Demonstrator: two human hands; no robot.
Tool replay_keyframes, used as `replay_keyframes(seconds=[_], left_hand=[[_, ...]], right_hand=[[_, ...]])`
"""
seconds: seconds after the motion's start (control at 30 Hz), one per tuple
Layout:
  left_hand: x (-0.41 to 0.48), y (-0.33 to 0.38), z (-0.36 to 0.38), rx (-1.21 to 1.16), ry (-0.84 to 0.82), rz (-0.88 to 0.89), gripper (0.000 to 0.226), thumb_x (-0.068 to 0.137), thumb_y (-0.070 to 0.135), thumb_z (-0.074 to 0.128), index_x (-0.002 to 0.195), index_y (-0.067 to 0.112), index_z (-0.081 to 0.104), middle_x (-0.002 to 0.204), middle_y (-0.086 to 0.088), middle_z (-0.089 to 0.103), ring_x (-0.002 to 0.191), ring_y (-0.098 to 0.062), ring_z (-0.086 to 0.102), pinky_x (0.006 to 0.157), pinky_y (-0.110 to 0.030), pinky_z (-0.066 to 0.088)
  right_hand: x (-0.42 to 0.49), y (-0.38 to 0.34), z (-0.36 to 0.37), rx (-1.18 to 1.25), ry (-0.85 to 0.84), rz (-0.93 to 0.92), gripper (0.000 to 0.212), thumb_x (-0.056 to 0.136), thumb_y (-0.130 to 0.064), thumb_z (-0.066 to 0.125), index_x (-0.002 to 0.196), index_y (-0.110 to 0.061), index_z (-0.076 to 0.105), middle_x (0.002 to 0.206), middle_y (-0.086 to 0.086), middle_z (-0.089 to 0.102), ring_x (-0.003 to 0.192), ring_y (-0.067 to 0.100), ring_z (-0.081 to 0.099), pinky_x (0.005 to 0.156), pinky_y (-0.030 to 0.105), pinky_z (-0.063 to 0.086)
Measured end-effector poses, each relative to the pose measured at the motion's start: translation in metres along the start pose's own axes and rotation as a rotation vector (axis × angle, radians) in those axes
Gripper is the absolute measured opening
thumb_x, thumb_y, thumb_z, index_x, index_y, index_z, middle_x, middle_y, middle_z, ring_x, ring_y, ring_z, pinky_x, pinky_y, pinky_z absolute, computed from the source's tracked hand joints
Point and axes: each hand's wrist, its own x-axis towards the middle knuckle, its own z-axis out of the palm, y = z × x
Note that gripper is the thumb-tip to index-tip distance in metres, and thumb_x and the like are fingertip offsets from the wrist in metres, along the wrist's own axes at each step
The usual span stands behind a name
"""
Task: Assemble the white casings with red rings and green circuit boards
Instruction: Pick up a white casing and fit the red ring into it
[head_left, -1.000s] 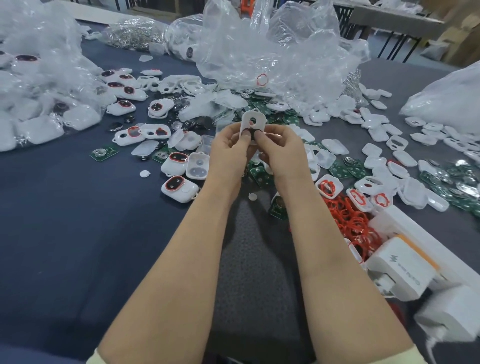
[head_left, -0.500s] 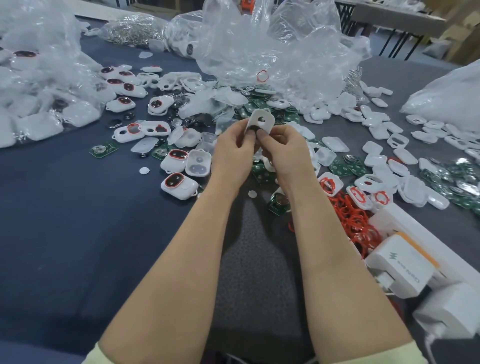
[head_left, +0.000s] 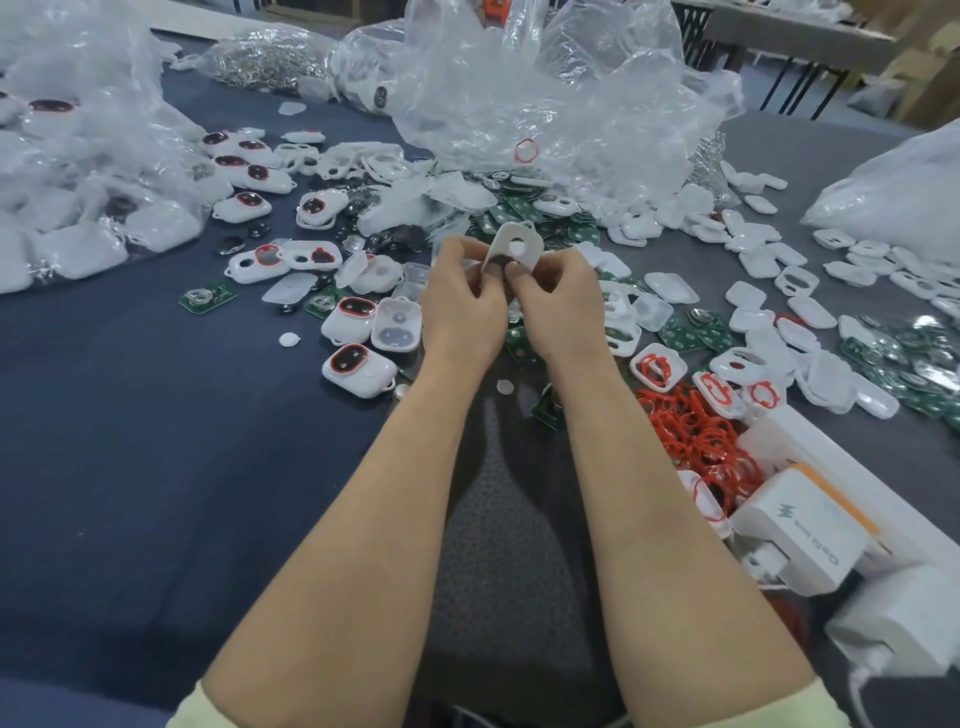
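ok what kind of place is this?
Likely a small hand-assembly workshop for electronic gadgets. Loose parts cover the table in bulk: white casings, green circuit boards, a heap of red rings, plus clear plastic bags of stock. Both hands hold one casing.

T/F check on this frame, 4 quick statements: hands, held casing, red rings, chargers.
1. Both hands hold one white casing. True: left hand and right hand pinch it together.
2. The held casing rests flat on the table. False: it is raised and tilted.
3. The loose pile of red rings lies left of the arms. False: it lies to the right.
4. White chargers sit at the lower right. True.
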Motion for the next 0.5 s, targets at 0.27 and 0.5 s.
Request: replay_keyframes(seconds=[0.27, 0.5], left_hand=[[-0.002, 0.001, 0.000, 0.019, 0.075, 0.099, 0.023, 0.091, -0.003, 0.048, 0.089, 0.020, 0.052, 0.086, 0.004, 0.066, 0.084, -0.014, 0.065, 0.077, -0.020, 0.050], [-0.003, 0.005, -0.003, -0.146, 0.092, 0.026, 0.036, 0.090, -0.008, 0.042, 0.108, 0.020, 0.056, 0.110, -0.003, 0.061, 0.090, -0.001, 0.064, 0.088, -0.029, 0.054]], right_hand=[[-0.003, -0.005, -0.005, 0.231, -0.064, 0.057, 0.029, 0.091, -0.045, 0.059, 0.092, -0.016, 0.063, 0.066, -0.002, 0.060, 0.052, 0.007, 0.049, 0.052, 0.022, 0.041], [0.000, -0.006, -0.009, 0.632, -0.115, 0.196, 0.015, 0.094, -0.003, 0.054, 0.090, -0.017, 0.058, 0.085, 0.008, 0.064, 0.068, 0.014, 0.061, 0.059, 0.022, 0.053]])
